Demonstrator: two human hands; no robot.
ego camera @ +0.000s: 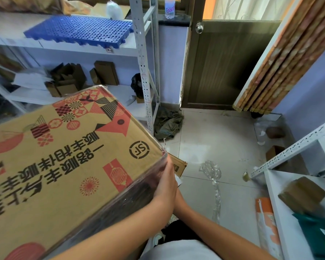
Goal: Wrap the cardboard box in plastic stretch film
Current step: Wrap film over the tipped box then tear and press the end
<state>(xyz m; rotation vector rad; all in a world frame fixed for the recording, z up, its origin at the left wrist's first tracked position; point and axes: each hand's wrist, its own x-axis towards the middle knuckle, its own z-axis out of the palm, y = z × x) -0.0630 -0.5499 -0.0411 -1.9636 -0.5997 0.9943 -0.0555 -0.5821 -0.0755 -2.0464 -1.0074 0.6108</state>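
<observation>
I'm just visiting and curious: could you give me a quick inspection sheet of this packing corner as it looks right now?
Surface: pale tiled floor, dusty and scuffed.
Job's things: printed cardboard box, tilted, with glossy film over its near side and corner.
Clutter: crumpled strip of plastic film on the floor; dark rag by the shelf post; small brown boxes near the right wall.
Hands: left hand pressed flat on the box's side near its corner; right hand hidden behind the left, only its forearm shows.
Cables: nothing seen.
Surroundings: white metal shelves holding a blue perforated mat; a dark door; a water bottle on the ledge.
</observation>
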